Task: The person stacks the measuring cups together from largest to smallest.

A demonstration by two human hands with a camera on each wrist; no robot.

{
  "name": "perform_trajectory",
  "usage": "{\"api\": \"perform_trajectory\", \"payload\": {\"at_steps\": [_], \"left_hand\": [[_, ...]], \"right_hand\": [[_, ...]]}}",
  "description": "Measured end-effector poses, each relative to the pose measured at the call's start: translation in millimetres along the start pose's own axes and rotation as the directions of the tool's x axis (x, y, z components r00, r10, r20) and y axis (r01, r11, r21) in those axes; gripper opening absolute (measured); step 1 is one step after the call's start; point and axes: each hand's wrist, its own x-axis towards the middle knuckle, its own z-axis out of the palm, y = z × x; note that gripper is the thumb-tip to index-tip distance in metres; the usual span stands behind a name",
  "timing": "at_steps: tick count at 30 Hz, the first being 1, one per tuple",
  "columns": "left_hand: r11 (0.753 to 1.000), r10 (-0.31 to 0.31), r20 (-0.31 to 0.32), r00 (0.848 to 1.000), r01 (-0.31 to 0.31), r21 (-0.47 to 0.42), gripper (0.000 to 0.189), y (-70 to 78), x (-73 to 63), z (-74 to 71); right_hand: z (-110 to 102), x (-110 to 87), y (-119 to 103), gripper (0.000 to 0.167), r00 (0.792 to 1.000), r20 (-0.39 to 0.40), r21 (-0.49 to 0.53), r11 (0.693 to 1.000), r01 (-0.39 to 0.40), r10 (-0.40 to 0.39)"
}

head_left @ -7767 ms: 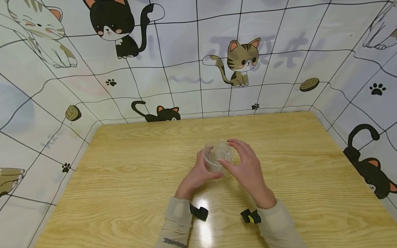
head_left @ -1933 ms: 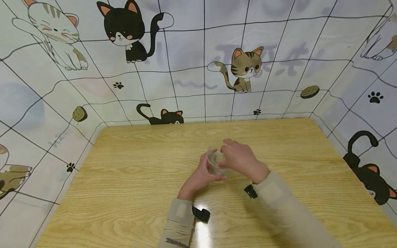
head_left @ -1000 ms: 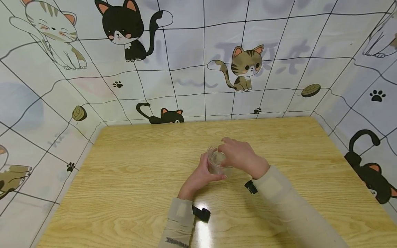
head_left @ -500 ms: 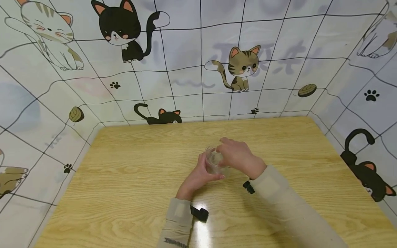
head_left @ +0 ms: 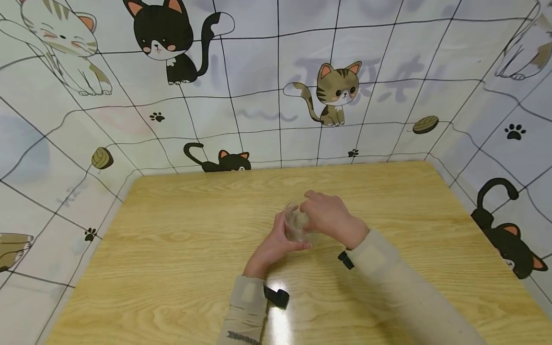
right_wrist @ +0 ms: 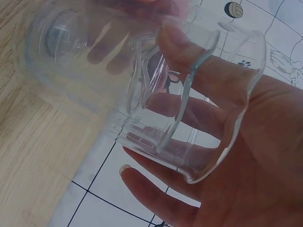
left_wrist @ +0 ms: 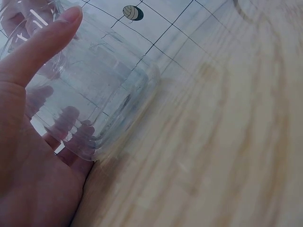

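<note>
Near the middle of the table, a clear cup (head_left: 295, 224) stands between my hands; in the right wrist view several clear rims (right_wrist: 189, 78) lie one behind another, like nested cups. My left hand (head_left: 276, 243) grips its outer wall from the left, thumb on the near side. Through the clear wall (left_wrist: 109, 85) in the left wrist view, the other fingers show curled behind. My right hand (head_left: 329, 216) reaches over the mouth from the right and pinches the rim area between thumb and fingers. Exactly which layer it holds, I cannot tell.
The wooden table (head_left: 181, 268) runs back to a white cat-print cloth (head_left: 258, 110), which also rises on both sides. Black wrist mounts (head_left: 278, 297) sit on both sleeves.
Since the oldest frame, my right hand has turned from spreading around the mouth to reaching over and into it. My left hand keeps its grip. Over the last second hardly anything moves.
</note>
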Motion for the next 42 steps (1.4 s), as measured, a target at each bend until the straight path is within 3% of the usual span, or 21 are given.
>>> {"api": "perform_trajectory", "payload": {"at_steps": [9, 19, 30, 42], "left_hand": [[1.000, 0.007, 0.003, 1.000, -0.007, 0.024, 0.094, 2.7, 1.1, -0.9], [1.000, 0.008, -0.009, 1.000, -0.007, 0.024, 0.094, 3.6, 1.6, 0.2], [1.000, -0.018, -0.007, 1.000, 0.018, 0.015, 0.093, 5.3, 0.1, 1.0], [0.998, -0.055, 0.022, 0.998, 0.055, -0.014, 0.090, 36.9, -10.1, -3.7]], "right_hand": [[-2.8, -0.5, -0.5, 0.026, 1.000, -0.015, -0.027, 1.000, 0.008, -0.009], [-5.4, -1.6, -0.2, 0.030, 1.000, -0.006, -0.069, 0.998, 0.009, -0.010], [-4.4, -2.0, 1.1, 0.029, 1.000, -0.002, -0.047, 0.999, 0.019, -0.019], [-5.3, -2.7, 2.3, 0.034, 1.000, 0.011, -0.034, 0.999, 0.026, -0.026]]}}
